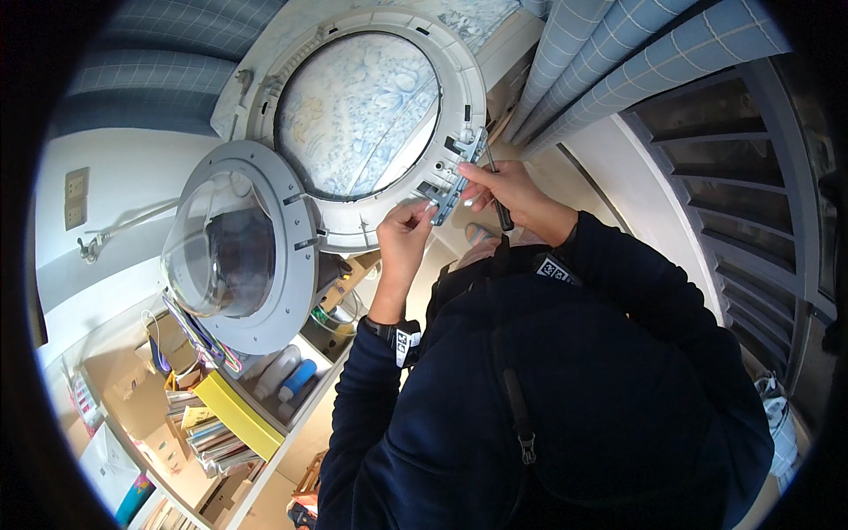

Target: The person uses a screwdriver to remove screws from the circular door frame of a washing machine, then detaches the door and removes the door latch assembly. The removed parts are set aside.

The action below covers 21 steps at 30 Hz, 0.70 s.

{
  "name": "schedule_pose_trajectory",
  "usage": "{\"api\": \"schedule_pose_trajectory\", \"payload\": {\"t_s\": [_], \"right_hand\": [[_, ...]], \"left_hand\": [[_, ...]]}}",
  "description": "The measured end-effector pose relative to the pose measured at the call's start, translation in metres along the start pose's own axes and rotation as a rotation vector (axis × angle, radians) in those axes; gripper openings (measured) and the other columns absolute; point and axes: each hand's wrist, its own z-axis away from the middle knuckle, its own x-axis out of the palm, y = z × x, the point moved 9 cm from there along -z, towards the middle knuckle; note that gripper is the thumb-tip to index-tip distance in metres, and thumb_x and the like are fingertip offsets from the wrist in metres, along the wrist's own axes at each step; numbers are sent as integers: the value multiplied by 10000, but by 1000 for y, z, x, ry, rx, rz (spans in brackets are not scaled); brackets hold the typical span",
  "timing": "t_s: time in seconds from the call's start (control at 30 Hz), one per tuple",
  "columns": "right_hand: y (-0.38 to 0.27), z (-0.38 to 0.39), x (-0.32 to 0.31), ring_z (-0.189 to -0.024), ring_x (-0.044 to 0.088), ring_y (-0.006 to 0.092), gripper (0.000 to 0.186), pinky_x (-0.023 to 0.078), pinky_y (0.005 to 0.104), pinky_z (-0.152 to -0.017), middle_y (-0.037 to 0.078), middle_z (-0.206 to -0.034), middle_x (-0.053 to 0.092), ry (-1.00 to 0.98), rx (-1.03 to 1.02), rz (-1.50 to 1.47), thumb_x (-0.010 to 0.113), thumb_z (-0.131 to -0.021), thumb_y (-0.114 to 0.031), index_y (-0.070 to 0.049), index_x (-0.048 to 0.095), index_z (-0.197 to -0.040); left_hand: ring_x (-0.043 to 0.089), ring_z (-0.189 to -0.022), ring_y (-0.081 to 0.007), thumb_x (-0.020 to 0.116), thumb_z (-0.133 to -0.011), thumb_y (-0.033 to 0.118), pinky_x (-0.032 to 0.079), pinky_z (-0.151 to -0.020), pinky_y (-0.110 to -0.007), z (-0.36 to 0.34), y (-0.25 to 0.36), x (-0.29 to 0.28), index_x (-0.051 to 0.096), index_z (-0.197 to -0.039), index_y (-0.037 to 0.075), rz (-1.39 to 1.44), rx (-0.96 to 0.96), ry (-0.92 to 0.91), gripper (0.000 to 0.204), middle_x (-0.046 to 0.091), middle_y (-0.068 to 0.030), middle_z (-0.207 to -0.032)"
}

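Note:
A grey metal latch plate point(450, 196) lies along the lower right rim of a round white washing-machine door frame point(471, 97). Its lower end is pinched between the thumb and fingers of my left hand point(403, 231). My right hand point(517, 193) has its thumb on the plate's upper part. A slim screwdriver point(504, 216) with a dark handle also hangs in the right hand, its shaft running up past the fingers. Dark slots show in the rim beside the plate. To the left, the round door point(291, 256) with its clear domed glass point(216, 243) is swung out from the frame.
Below the door, a shelf unit point(287, 446) holds books, a yellow folder point(238, 415) and a blue-and-white bottle point(298, 380). Blue checked curtains point(609, 71) hang above right, near a louvred shutter point(742, 203). A wall socket point(77, 199) and a tap point(90, 249) are at the left.

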Motion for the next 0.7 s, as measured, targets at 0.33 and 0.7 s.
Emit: {"api": "schedule_pose_trajectory", "payload": {"t_s": [0.33, 0.7], "right_hand": [[20, 3, -6, -629, 591, 115, 374, 409, 239, -528, 90, -874, 688, -68, 107, -162, 724, -830, -368, -27, 653, -965], [30, -3, -16, -562, 568, 101, 250, 398, 231, -498, 14, -743, 612, -104, 39, -90, 652, -907, -299, -54, 607, -928]], "left_hand": [[552, -641, -90, 765, -761, 15, 479, -608, -227, 3, 6, -1, 698, -984, -24, 84, 55, -14, 237, 607, -39, -762], [558, -758, -97, 791, -734, 22, 496, -712, -238, 9, 11, 10, 651, -1054, -14, -66, 107, -29, 351, 600, -34, -837]]}}
